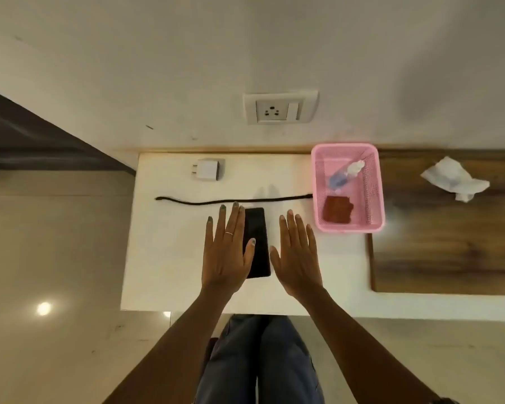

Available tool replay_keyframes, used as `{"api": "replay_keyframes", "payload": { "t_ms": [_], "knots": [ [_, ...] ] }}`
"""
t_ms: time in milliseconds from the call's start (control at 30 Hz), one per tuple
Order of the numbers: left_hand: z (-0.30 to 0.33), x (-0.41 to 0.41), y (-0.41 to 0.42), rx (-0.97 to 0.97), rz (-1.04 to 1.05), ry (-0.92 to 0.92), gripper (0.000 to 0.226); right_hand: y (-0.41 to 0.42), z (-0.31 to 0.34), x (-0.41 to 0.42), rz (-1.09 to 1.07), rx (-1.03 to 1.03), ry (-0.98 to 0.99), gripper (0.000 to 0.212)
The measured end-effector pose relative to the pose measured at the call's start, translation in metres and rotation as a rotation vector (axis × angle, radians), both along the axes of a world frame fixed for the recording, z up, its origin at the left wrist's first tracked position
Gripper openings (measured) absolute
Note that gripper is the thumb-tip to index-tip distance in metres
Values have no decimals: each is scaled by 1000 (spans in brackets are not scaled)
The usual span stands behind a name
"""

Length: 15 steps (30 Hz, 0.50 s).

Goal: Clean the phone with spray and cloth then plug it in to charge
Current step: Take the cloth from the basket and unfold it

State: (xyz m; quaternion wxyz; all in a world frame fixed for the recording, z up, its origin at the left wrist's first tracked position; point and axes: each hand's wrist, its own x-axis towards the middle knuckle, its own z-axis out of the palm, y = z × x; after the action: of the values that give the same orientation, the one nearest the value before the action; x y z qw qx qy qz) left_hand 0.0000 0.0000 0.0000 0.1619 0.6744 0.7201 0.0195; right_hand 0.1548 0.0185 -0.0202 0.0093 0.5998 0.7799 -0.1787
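Both hands lay flat, fingers straight, holding nothing: left hand (227, 252) overlapping a black phone (257, 243), right hand (296, 255) beside it; no writing was readable.

– so what was sitting on that white tabletop (164, 258)?
– black phone (257, 240), charger brick (209, 169), black cable (216, 202), pink basket (375, 193). crumpled tissue (455, 179) lay on the wood part (449, 258).

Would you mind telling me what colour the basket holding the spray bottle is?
Pink; the basket shows clearly in the head view, right of the phone.
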Motion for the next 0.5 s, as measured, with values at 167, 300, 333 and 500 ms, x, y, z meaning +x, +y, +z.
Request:
{"api": "replay_keyframes", "payload": {
  "t_ms": [167, 300, 333, 500],
  "knots": [
    [-48, 7, -7, -18, -3, 45, 63, -9, -46, 6, -23, -9, 7, 64],
    [-82, 13, -11, 22, -9, 33, 63, -14, -79, 9, -53, 10, 56, 62],
    [-84, 13, -8, 27, -2, 24, 63, -12, -81, 9, -60, 12, 76, 62],
    [-116, 17, -19, 67, -16, -5, 63, -22, -109, 5, -115, 86, 124, 63]
  ]
}}
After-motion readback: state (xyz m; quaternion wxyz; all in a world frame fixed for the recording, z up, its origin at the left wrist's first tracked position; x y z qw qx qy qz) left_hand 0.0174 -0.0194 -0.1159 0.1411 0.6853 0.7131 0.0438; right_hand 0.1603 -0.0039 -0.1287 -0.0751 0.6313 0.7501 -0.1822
